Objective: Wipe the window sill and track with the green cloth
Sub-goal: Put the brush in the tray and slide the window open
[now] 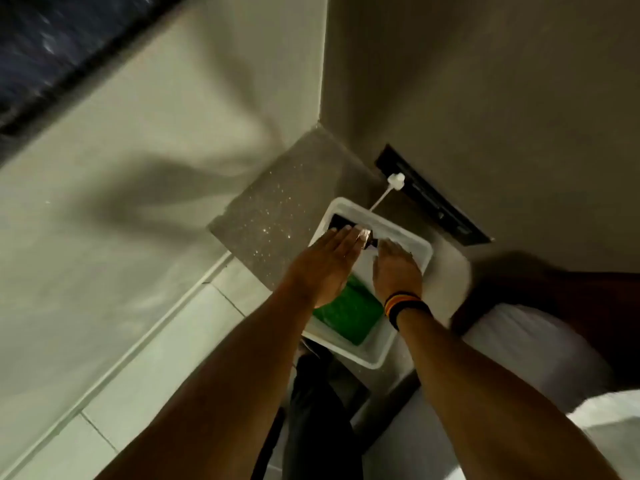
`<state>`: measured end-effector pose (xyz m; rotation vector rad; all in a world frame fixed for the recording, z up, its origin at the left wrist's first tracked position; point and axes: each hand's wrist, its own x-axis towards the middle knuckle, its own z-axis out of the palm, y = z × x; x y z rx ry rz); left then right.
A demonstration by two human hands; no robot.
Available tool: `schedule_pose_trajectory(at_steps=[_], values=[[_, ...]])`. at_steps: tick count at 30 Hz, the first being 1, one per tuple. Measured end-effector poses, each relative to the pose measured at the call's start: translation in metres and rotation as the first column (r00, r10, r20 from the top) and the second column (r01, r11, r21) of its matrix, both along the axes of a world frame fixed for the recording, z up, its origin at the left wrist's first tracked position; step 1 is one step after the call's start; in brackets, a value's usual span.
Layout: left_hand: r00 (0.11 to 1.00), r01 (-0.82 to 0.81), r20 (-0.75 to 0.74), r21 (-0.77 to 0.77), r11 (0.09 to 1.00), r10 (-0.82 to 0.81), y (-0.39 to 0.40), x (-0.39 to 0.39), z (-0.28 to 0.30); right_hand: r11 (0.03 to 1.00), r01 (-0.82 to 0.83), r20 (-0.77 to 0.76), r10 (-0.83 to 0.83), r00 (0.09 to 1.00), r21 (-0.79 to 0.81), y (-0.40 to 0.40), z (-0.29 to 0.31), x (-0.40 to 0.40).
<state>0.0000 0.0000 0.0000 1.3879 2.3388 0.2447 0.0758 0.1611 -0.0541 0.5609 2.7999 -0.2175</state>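
1. The left hand (322,265) reaches into a white plastic tub (420,245) with its fingers stretched out flat, palm down; its grip is released, closed on nothing.
2. The fingertips of that hand lie over a dark object (341,222) at the 11 o'clock corner of the tub; blur hides what the object is and whether the fingers touch it.
3. The right hand (396,271) is just beside the left, at its 3 o'clock, also inside the tub with the fingers pointing to 12 o'clock. The fingers look loosely extended, but I cannot tell whether its grip is closed on anything beneath.
4. A striped wristband (405,308) in black, orange and yellow circles the right wrist.
5. The green cloth (349,315) lies in the tub's 6 o'clock end, partly under the heel of the left hand and between the two wrists; neither hand holds it.
6. The tub rests on a speckled grey counter (277,202) set in the corner of two walls.
7. At 1 o'clock from the tub, a white plug (396,180) with a white cable sits against a black socket strip (436,199) on the wall.
8. A dark window edge (52,57) crosses the frame at 10 o'clock, well apart from the hands.
9. Pale floor tiles (145,358) run at 7 o'clock; white bedding (540,358) lies at 4 o'clock.
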Motion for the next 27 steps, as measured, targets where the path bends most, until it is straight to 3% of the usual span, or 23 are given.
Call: schedule_pose_trajectory(at_steps=[7,9,10,12,14,16,21,25,27], values=[[1.0,0.011,-0.026,-0.065,0.998,-0.013,0.007,-0.008,-0.069,0.972,-0.016,0.065,0.0,0.998,0.235,0.01,-0.047,-0.012],[0.998,0.008,-0.061,-0.092,0.996,-0.013,0.001,-0.006,-0.074,0.995,0.039,0.06,-0.044,0.997,0.092,0.013,-0.049,-0.009],[0.998,0.004,-0.069,-0.112,0.994,-0.012,-0.002,-0.005,-0.072,0.99,0.12,0.058,-0.116,0.992,-0.075,0.014,-0.045,-0.008],[0.997,-0.008,-0.074,-0.117,0.993,-0.001,-0.006,-0.002,-0.06,0.834,0.329,0.125,-0.306,0.944,-0.442,0.01,-0.017,-0.004],[0.997,-0.046,-0.069,-0.064,0.997,0.041,-0.01,0.002,-0.04,0.5,0.52,0.304,-0.45,0.839,-0.693,0.002,0.023,0.006],[0.993,-0.101,-0.051,0.034,0.994,0.103,-0.016,0.007,-0.011,0.238,0.573,0.414,-0.487,0.769,-0.784,-0.006,0.078,0.02],[0.975,-0.142,-0.149,0.156,0.978,0.165,-0.05,0.003,0.084,0.116,0.596,0.47,-0.503,0.725,-0.795,-0.021,0.208,0.024],[0.911,-0.289,-0.219,0.265,0.92,0.35,-0.094,-0.019,0.169,-0.132,0.472,0.444,-0.622,0.645,-0.872,-0.06,0.298,-0.018],[0.857,-0.396,-0.23,0.28,0.875,0.462,-0.12,-0.027,0.212,-0.099,0.356,0.333,-0.645,0.688,-0.929,-0.09,0.343,-0.045]])
